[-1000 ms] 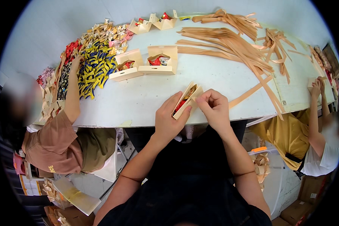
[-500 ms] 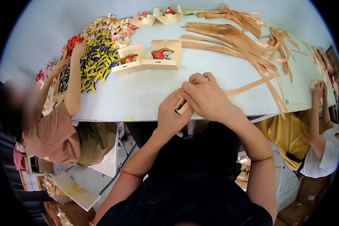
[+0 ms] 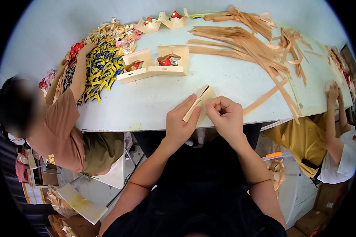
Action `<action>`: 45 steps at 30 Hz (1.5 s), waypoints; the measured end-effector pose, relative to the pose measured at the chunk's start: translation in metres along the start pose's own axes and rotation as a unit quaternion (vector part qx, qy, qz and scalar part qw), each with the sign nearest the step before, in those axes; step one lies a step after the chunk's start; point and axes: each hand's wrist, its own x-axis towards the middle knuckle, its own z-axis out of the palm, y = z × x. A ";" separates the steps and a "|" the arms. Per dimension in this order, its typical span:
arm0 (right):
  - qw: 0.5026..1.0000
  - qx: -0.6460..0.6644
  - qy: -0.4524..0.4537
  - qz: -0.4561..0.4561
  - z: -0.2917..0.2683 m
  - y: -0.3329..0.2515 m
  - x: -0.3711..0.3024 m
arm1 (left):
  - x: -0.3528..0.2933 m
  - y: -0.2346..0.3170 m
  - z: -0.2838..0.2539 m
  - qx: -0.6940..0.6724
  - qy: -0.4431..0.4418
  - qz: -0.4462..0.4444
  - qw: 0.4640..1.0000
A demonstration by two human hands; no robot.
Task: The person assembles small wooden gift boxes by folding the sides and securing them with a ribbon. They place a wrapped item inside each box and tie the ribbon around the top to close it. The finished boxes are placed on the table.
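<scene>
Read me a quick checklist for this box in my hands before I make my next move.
1. Left hand holding the cream box: ok.
2. Box fully shut: cannot tell; a narrow dark gap or slot shows near its top.
3. Contents inside: cannot tell; the panels hide them.
4. Right hand touching the box: cannot tell; its curled fingers are right beside it.
5. Tan ribbon strip within right-hand reach: ok, probably; it lies just beyond that hand.
6. Two nearest open boxes clear of your hands: ok.

Brown cartons [image 3: 309, 222] sit at the lower right.
</scene>
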 end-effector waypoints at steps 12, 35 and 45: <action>0.989 0.142 -0.024 0.041 0.012 0.019 0.005 | -0.001 0.000 0.003 0.017 0.011 0.002 1.000; 0.989 0.065 -0.113 0.067 0.004 0.018 0.017 | 0.017 -0.022 -0.018 -0.182 -0.072 -0.091 0.976; 0.958 -0.274 -0.075 0.032 0.008 -0.031 0.015 | 0.010 -0.023 -0.012 -0.190 0.022 -0.108 0.976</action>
